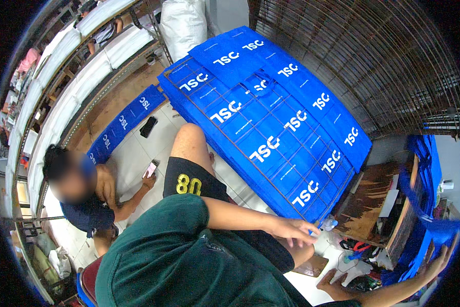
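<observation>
Item 1: left hand (294,229). It is resting on the person's own bent leg, below the black shorts (194,181). The grip is released, with the fingers hanging loose and grasping nothing. The fingertips are lying just beside a clear plastic bottle (328,223); whether they are touching it cannot be told.

Item 2: right hand (439,261). It is reaching out at the lower right with the fingers spread wide. The grip is released, and the palm is pressing flat against a hanging blue fabric bag (429,225).

Item 3: stack of blue bags (291,92), with white lettering. They are lying overlapped in rows on the floor ahead of the knee, and a wire grid (217,120) is lying on top of most of them.

Item 4: wooden counter (370,197). It is standing to the right of the stack, between it and the hanging bag.

Item 5: blue strip (122,123), also lettered. It is lying on the white tiled floor (132,153) to the left, with a black phone (148,126) just beside it.

Item 6: second person (86,199). This person is sitting on the floor at the left and holding a small phone (150,169) in one hand.

Item 7: white stacks (81,77) are filling the shelves along the far left.
</observation>
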### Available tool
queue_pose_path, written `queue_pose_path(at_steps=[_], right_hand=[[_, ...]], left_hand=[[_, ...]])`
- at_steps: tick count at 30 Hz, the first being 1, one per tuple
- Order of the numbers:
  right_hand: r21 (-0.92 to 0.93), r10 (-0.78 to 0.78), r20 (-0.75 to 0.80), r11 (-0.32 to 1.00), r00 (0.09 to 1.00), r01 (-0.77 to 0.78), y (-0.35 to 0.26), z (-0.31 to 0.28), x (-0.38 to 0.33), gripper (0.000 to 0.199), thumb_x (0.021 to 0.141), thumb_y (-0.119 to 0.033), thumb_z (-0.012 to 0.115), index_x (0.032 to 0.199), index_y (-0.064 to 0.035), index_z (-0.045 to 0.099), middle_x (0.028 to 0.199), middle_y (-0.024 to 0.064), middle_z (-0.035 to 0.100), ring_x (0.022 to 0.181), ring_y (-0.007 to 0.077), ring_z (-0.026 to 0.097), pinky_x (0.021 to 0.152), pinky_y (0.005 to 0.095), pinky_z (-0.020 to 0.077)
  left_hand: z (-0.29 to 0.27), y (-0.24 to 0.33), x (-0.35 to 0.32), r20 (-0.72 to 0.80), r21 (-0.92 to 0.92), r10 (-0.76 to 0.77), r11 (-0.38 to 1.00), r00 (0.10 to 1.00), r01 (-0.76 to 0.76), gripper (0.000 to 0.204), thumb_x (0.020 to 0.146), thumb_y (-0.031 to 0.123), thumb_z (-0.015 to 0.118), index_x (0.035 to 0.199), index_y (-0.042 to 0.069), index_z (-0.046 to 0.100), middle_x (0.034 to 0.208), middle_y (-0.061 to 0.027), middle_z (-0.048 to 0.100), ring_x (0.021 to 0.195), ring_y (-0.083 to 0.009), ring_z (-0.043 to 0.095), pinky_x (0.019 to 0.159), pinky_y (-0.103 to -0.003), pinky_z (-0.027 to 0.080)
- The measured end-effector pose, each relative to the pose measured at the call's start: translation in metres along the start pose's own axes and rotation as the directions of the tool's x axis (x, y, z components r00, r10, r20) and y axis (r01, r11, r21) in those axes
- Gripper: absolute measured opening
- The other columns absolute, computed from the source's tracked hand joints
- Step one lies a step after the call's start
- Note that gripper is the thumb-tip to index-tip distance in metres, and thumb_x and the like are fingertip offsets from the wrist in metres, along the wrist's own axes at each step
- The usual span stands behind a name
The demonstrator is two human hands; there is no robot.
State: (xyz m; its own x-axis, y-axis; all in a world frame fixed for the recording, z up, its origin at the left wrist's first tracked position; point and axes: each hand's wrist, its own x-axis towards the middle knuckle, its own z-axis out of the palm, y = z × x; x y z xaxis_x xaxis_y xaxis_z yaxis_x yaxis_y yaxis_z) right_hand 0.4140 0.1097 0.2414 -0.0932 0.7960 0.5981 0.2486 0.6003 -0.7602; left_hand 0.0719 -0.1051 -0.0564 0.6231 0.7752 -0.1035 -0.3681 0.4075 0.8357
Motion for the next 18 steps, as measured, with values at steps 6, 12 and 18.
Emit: queue_pose_path(at_steps=[6,12,18], right_hand=[[-0.188,0.046,0.434,0.981,0.9,0.04,-0.055,0.16,-0.041,0.067,0.074,-0.017,0.052,0.134,0.0062,0.033,0.135,0.0178,0.039,0.122,0.0232,0.04,0.102,0.0322,0.0297],[-0.074,0.111,0.638,0.994,0.762,-0.083,-0.078,0.301,-0.079,0.079,0.069,-0.029,0.062,0.13,0.0125,0.034,0.132,0.0202,0.041,0.122,0.0259,0.039,0.104,0.0363,0.0266],[0.017,0.038,0.659,0.998,0.751,-0.066,-0.096,0.386,-0.07,0.073,0.067,-0.012,0.056,0.131,0.0111,0.032,0.132,0.02,0.042,0.122,0.0257,0.041,0.105,0.0361,0.0276]], left_hand=[[-0.021,0.029,-0.05,0.021,-0.771,0.105,0.635,0.994,-0.05,0.086,0.081,0.068,0.04,0.143,0.015,0.011,0.135,-0.0139,0.039,0.113,-0.0302,0.049,0.089,-0.045,0.044],[-0.09,0.031,-0.102,-0.468,-0.706,-0.101,0.64,0.878,-0.303,0.067,0.082,0.04,0.062,0.13,0.008,0.029,0.111,-0.0154,0.051,0.093,-0.0256,0.062,0.066,-0.027,0.056],[-0.155,0.052,-0.12,-0.765,-0.43,0.047,0.705,0.643,-0.563,0.068,0.08,0.004,0.061,0.137,0.017,0.025,0.092,-0.0103,0.055,0.078,-0.0226,0.063,0.061,-0.028,0.054]])
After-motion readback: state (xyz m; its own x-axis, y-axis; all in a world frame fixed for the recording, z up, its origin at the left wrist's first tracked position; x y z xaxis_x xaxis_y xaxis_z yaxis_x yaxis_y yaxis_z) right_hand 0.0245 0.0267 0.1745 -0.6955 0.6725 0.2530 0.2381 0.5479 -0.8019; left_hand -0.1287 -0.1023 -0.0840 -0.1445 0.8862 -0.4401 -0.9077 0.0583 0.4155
